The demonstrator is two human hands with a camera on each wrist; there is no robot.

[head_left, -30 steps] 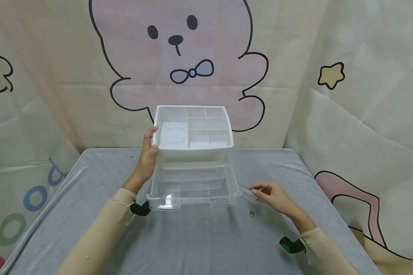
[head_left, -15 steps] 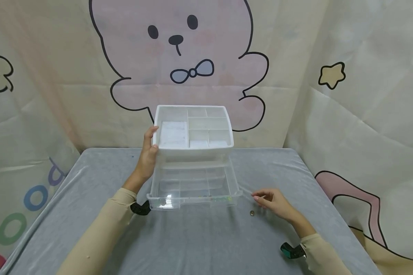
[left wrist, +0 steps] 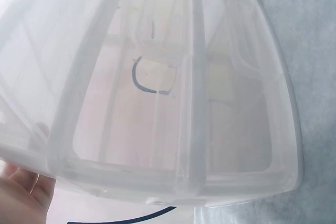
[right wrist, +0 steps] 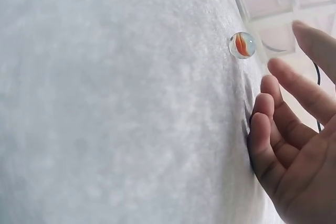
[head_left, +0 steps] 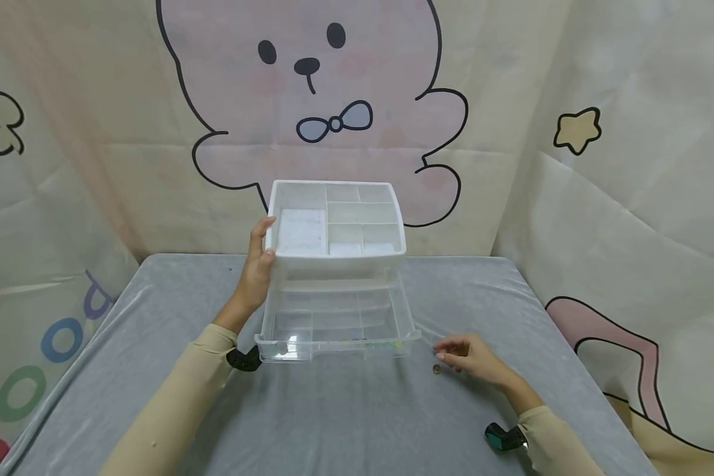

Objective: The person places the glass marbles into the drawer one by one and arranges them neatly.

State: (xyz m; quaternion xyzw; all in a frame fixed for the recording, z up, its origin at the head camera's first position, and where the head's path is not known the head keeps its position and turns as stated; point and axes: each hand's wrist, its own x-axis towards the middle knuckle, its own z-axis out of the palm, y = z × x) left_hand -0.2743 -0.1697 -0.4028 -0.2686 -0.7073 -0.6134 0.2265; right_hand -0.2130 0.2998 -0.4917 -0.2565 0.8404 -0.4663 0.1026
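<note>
A white plastic organizer [head_left: 339, 254] with a compartmented top stands on the table, its clear drawer [head_left: 333, 324] pulled out toward me. My left hand [head_left: 256, 277] grips the organizer's left side, thumb in front; the left wrist view shows part of that hand [left wrist: 26, 195] beside the clear plastic. A glass marble [right wrist: 242, 45] with an orange swirl lies on the cloth, right of the drawer. My right hand [head_left: 470, 359] hovers close beside it, fingers loosely bent, nothing visible between them. A small dark spot [head_left: 457, 370] shows under that hand; what it is cannot be told.
A grey cloth [head_left: 345, 423] covers the table. Small greenish bits [head_left: 395, 344] show at the drawer's front right. A printed fabric backdrop [head_left: 357, 158] rises behind the table, with others at both sides.
My right hand has come down toward the marble and its fingers have shifted. The dark spot under it has come into sight. The left hand and the organizer stay put.
</note>
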